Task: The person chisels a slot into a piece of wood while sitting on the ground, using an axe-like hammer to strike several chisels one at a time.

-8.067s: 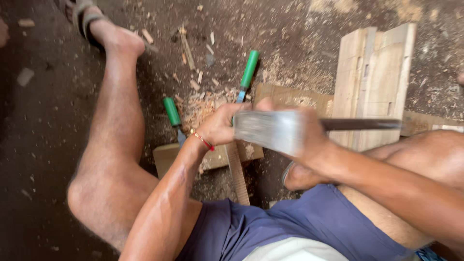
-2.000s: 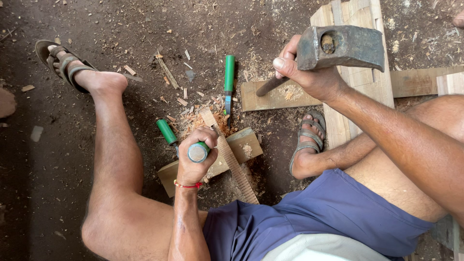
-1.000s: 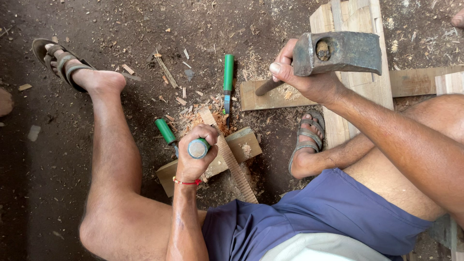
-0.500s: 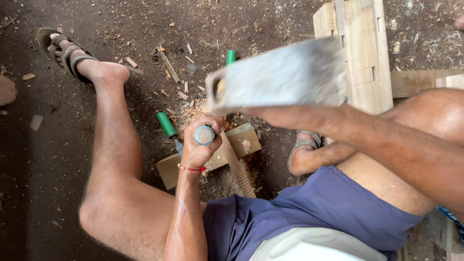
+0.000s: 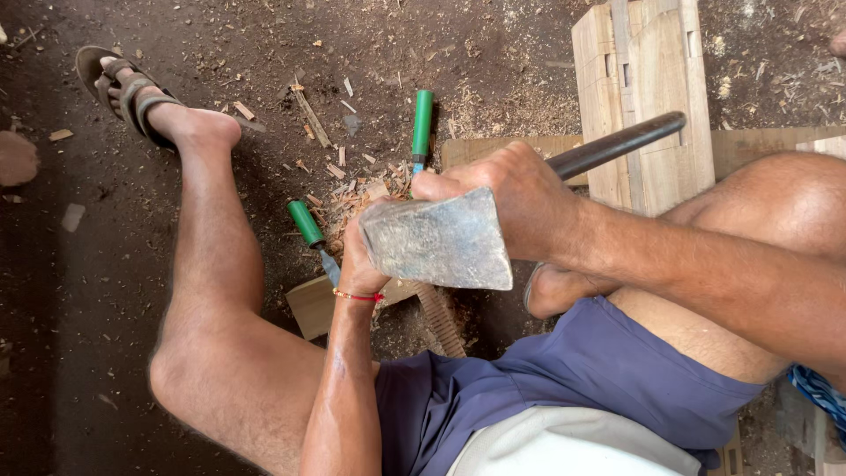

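Note:
My right hand [image 5: 520,198] grips a hatchet just behind its grey metal head [image 5: 436,240], and the dark handle [image 5: 617,145] sticks out to the upper right. The head has come down over my left hand [image 5: 359,256], which wears a red thread bracelet and is closed round a green-handled chisel, now hidden under the head. Beneath them lies a small wooden block [image 5: 313,304] with a carved, ridged strip [image 5: 438,317] across it.
Two more green-handled chisels lie on the dirt floor, one [image 5: 308,227] left of my hand, one [image 5: 422,125] above it. Wood chips litter the ground. Pale planks [image 5: 648,79] lie at the upper right. My sandalled left foot [image 5: 132,97] is stretched out at the upper left.
The hatchet was raised at the upper right one second ago; it has swung down and left onto the chisel in my left hand. The left hand stayed on the block.

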